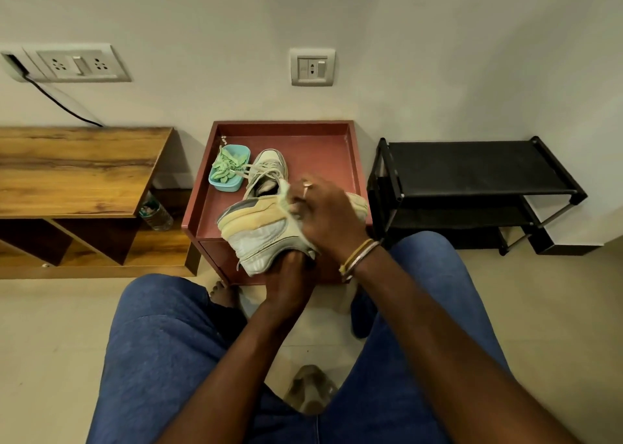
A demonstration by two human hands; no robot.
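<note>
Sneaker was held on its side over the near edge of the table, probably to turn its upper toward the person for wiping. To its left a tub of green pieces sat within reach, with the second shoe just beside it. The left hand gripped the sole from below to steady it. The right hand, blurred, seemed to pinch a pale cloth against the upper.

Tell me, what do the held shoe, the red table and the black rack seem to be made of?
Shoe: likely ribbed mesh fabric with matte suede-like panels and a rubber sole, dull and worn. Table: probably painted or laminated wood, smooth with a faint sheen. Rack: looks like metal tubes with matte fabric shelves, though uncertain.
</note>
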